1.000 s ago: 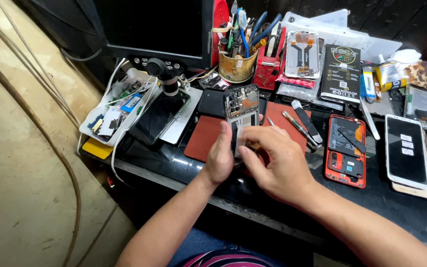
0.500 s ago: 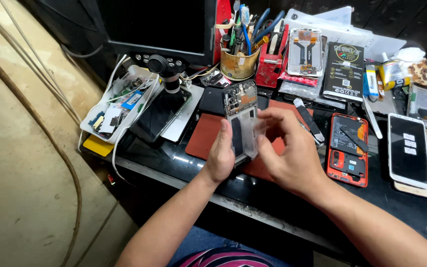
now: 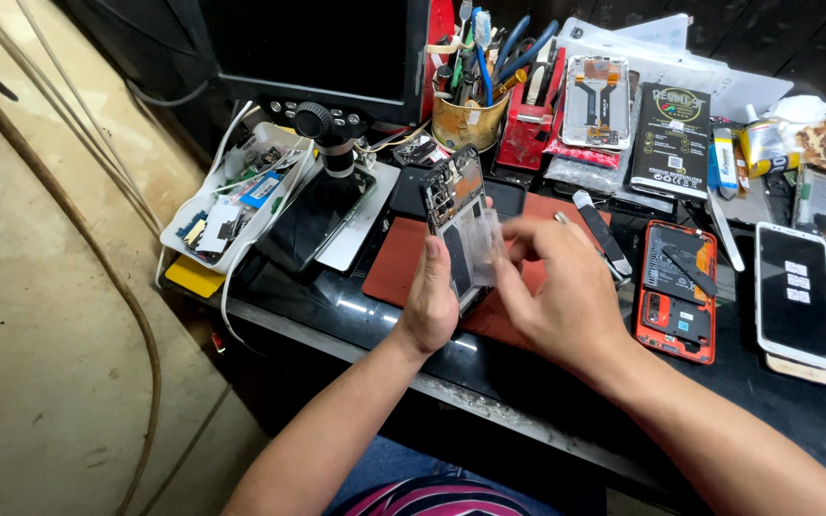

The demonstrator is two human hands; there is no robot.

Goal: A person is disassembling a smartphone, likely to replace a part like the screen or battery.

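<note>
A: Where is the opened phone [image 3: 458, 225] right now?

B: Held upright above the red mat [image 3: 403, 272], near the middle of the surface [image 3: 356, 315]. The left hand [image 3: 430, 298] is wrapped round its lower half, grasping it. The right hand [image 3: 556, 287] has its fingertips at the phone's right edge, touching a clear, thin piece there; whether it pinches it, I cannot tell.

A: How does it look?

B: Back cover off, circuit board and small parts bare at the top, a dark panel below.

A: And handling?

B: Light and stiff, I'd judge, but fragile. Best held by the frame edges, off the exposed board.
</note>
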